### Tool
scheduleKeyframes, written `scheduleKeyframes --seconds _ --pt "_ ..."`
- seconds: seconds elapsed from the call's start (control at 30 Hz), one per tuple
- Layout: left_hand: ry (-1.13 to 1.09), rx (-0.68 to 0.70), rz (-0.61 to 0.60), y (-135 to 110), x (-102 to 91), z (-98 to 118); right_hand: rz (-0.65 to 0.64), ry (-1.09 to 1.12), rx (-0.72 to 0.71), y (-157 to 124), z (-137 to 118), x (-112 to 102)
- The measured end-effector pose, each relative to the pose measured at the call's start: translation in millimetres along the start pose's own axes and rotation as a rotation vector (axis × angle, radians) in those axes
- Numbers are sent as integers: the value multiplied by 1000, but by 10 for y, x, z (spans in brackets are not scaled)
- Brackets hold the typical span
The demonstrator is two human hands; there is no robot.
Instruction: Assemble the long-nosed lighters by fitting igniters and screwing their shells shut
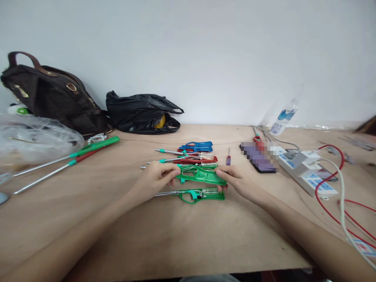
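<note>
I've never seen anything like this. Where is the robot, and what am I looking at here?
There is no robot here: these are a person's own two bare hands. The single picture comes from a camera worn on that person's head, looking forward and down.

The left hand and right hand hold a green plastic shell between them, one at each end. Nearer the viewer lies an open green piece with a metal tube and wires showing. Beyond the shell are red and blue plastic parts, with a small screwdriver to their right.

Farther right on the brown tabletop are a phone, a power strip with cables and, by the wall, a bottle. At the back left sit a dark bag and a black plastic bag.
</note>
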State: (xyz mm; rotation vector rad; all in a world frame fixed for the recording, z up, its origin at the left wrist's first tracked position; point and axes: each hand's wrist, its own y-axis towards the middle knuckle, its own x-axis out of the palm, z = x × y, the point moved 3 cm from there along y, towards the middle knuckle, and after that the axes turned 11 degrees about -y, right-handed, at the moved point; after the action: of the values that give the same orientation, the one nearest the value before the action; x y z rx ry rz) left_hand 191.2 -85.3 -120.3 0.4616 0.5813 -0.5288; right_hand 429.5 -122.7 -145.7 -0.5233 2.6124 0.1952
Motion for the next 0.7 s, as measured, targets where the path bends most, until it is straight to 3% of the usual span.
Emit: scheduleKeyframes --seconds 0.17,0.4,0.47,0.6,0.7 --pt "-14 -6 -23 -7 7 22 4 8 13 -7 6 -5" --pt "-205 -70 -49 -4 19 -20 72 10 6 -18 18 -43" --pt "-176 -14 -1 -12 22 6 5 67 31 -38 3 -11" --pt "23 178 72 -37 11 111 -247 231 61 -89 -37 97" --pt "23 196 39 -36 -21 110 -221 139 28 -100 -34 100"
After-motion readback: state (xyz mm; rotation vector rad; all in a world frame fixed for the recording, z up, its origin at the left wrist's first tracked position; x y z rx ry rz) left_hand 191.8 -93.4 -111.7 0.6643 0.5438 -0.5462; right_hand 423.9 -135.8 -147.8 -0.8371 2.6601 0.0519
